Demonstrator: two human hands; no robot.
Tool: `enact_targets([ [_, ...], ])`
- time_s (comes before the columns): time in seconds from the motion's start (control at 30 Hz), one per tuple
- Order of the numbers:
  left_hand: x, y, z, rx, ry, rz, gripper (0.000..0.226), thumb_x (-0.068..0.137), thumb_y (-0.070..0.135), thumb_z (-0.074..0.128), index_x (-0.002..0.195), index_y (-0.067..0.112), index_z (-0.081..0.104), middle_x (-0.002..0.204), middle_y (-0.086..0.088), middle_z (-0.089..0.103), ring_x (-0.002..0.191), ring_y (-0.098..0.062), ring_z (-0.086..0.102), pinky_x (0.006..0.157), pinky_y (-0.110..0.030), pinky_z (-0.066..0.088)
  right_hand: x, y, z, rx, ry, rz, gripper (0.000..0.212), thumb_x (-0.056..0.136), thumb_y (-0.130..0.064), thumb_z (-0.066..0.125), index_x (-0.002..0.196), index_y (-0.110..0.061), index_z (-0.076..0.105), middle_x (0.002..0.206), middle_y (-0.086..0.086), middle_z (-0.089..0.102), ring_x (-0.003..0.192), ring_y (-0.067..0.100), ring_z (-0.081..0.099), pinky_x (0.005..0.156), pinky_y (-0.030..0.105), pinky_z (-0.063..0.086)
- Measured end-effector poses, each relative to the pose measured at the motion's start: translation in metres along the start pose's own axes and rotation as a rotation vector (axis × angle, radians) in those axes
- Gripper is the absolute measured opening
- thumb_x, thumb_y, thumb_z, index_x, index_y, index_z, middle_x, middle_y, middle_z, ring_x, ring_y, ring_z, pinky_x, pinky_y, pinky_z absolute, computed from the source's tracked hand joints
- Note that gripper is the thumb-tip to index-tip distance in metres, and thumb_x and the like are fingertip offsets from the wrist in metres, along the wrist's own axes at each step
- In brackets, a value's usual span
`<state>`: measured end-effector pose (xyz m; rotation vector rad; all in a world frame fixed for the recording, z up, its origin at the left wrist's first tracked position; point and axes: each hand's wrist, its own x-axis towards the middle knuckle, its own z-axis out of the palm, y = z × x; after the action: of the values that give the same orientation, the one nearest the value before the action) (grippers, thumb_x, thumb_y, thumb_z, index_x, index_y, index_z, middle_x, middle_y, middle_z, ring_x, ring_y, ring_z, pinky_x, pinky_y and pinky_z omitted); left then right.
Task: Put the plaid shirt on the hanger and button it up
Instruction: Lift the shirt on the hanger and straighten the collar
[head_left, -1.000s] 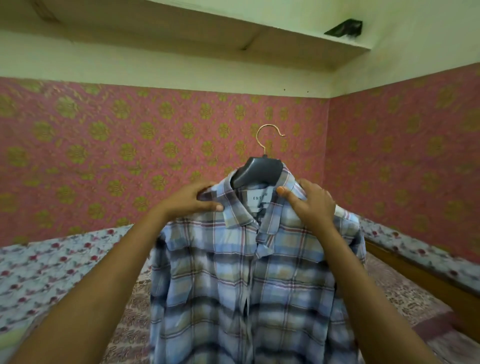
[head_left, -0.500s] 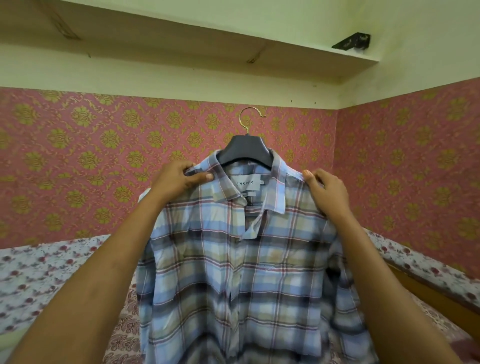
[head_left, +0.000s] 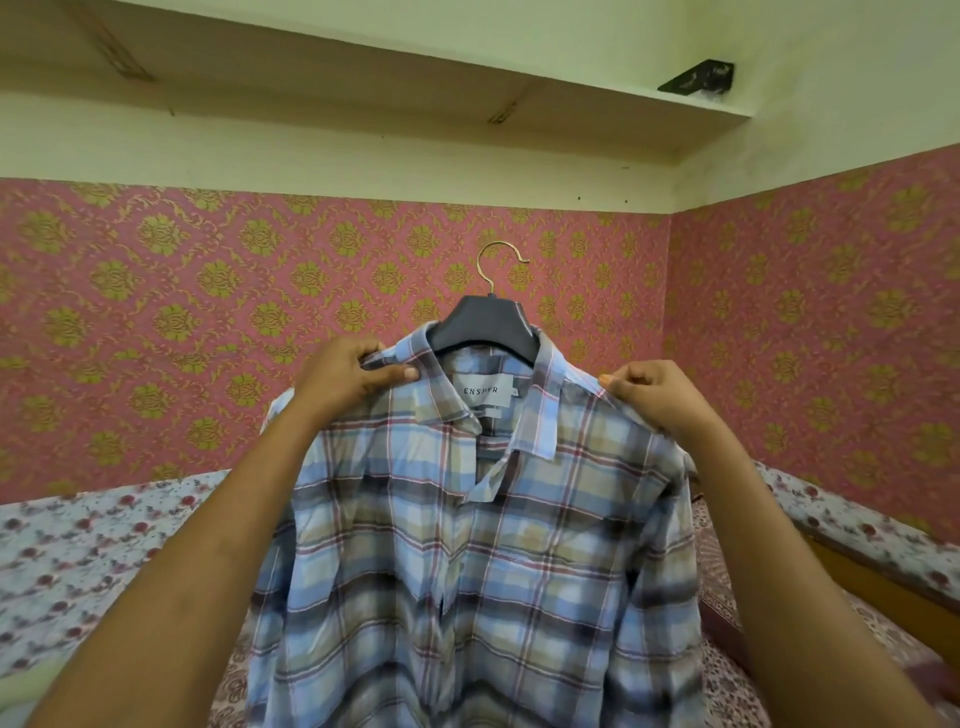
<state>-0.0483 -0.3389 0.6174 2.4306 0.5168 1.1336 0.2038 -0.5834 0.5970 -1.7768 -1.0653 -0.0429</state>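
A blue, tan and red plaid shirt (head_left: 483, 561) hangs on a dark hanger (head_left: 488, 325) with a gold hook, held up in front of me at chest height. The collar stands open at the neck and a white label shows inside. My left hand (head_left: 345, 376) pinches the shirt's shoulder beside the collar. On the other shoulder, my right hand (head_left: 657, 397) grips the fabric with curled fingers. The lower front of the shirt runs out of view at the bottom.
A pink wall with gold patterns (head_left: 182, 322) stands behind the shirt. A pale shelf (head_left: 363, 98) runs overhead with a dark object (head_left: 698, 80) at its right end. A floral bedspread (head_left: 78, 561) lies below, with a wooden edge (head_left: 872, 587) at right.
Both hands slid outward from the collar to the shoulders. The shirt and hanger now face me squarely and sit more centred.
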Motion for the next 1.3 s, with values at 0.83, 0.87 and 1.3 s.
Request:
enact_targets([
  [0.83,-0.027,0.012,-0.002,0.064,0.142,0.093,0.074,0.052,0.087,0.046,0.057,0.013,0.037,0.052,-0.001,0.034,0.047,-0.014,0.031,0.051,-0.028,0.019,-0.019,-0.054,0.031,-0.386,0.093,-0.608,0.028,0.075,-0.048,0.059,0.096,-0.03,0.065,0.15,-0.002,0.028,0.139,0.024,0.02,0.108,0.046,0.013],
  [0.87,-0.028,0.015,-0.001,0.074,0.129,0.093,0.07,0.053,0.084,0.048,0.056,0.014,0.038,0.052,0.002,0.033,0.046,-0.013,0.03,0.05,-0.027,0.018,-0.019,-0.058,0.03,-0.356,0.117,-0.602,0.022,0.076,-0.041,0.066,0.091,-0.025,0.066,0.147,0.0,0.034,0.137,0.023,0.025,0.106,0.043,0.017],
  [1.3,-0.036,0.023,0.004,0.057,0.058,0.073,0.069,0.051,0.085,0.051,0.075,0.02,0.051,0.066,0.006,0.046,0.061,-0.014,0.045,0.058,-0.029,0.032,-0.034,-0.051,0.045,-0.641,0.333,-0.296,0.066,0.082,-0.065,0.044,0.124,-0.015,0.044,0.059,0.002,0.045,0.06,0.028,0.05,0.054,0.03,0.032],
])
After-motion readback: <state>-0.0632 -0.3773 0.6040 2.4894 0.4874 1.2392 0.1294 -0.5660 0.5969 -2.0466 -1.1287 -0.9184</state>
